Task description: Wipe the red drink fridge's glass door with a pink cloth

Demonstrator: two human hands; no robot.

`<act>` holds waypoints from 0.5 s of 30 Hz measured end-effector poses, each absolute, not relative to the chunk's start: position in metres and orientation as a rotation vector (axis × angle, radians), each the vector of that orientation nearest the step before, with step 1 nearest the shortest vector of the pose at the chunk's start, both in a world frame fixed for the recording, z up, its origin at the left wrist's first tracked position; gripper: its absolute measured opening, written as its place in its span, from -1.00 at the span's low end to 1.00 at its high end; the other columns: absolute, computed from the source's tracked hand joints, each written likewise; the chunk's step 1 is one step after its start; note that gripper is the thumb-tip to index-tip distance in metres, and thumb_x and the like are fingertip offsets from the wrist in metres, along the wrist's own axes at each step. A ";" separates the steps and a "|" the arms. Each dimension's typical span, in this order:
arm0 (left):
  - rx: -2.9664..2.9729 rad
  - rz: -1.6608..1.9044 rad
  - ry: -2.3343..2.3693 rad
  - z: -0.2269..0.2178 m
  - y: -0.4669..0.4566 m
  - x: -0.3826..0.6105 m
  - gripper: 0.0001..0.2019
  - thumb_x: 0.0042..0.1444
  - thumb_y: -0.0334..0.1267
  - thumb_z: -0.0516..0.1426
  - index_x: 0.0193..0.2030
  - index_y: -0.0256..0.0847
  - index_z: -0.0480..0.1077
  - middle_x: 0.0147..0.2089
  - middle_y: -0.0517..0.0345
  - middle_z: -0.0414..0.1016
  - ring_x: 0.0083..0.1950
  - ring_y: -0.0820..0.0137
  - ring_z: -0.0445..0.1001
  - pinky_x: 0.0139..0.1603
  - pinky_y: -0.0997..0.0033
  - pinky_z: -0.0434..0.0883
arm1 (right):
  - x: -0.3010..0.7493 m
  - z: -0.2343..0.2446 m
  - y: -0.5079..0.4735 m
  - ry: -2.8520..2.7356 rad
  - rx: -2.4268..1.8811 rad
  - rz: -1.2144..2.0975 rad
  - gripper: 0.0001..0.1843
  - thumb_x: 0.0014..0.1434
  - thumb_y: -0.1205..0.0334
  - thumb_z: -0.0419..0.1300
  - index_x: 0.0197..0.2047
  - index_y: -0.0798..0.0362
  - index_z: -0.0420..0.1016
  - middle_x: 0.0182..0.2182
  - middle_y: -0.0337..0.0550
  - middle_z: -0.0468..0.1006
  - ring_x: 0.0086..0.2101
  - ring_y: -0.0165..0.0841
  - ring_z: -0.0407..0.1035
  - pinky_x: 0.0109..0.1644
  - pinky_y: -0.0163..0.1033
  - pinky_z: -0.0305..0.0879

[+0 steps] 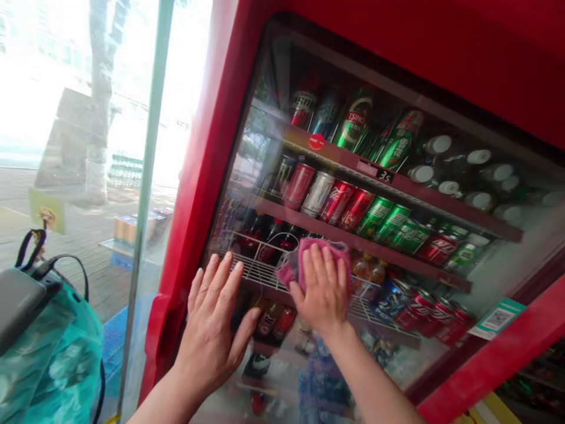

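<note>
Watching the teal bag (53,377) at my far left, I've got a grey device (22,303) resting against its top, cable looped over it. Up front now: my left hand (212,333) is raised, fingers nearly straight and slightly parted, thumb well out, nothing in it. It faces the glass door (435,368), perhaps ready to brace; whether it touches, I can't tell from here. Right hand (324,291) next: palm down, fingers stretched almost flat and close together, over a pink cloth (289,274). The cloth sits bunched between that hand and the glass, in front of the middle shelves; it looks pressed rather than pinched, likely to spread the contact under the whole palm.

Around the door runs the red cooler frame (188,212), tilted in my view, with a QR-code sticker (498,318) low on the right. Behind the glass, a white wire rack (253,271) sits beside the cloth. Cans stand in rows by kind, green cans (375,221) together, presumably so buyers can pick them out, and a price tag (385,175) clips to the upper shelf edge. Farthest off, outside, a tree trunk (100,118) stands in glare.
</note>
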State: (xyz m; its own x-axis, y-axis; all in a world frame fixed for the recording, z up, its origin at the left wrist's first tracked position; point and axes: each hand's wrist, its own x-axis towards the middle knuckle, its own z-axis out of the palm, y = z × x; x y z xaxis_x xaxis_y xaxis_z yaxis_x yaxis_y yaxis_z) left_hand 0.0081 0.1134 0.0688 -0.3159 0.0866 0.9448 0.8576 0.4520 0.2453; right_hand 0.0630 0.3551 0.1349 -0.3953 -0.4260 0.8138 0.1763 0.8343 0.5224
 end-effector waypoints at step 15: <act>-0.930 -0.963 -1.734 0.082 0.094 -0.017 -0.19 0.44 -0.14 0.17 0.71 -0.18 -0.06 0.75 -0.12 -0.05 0.78 0.06 -0.18 0.74 -0.09 -0.10 | 0.005 0.151 0.279 -1.882 0.120 -0.641 -0.13 0.50 -0.03 0.13 0.67 0.25 0.05 0.57 0.19 0.24 0.60 0.03 -0.08 0.67 0.29 -0.27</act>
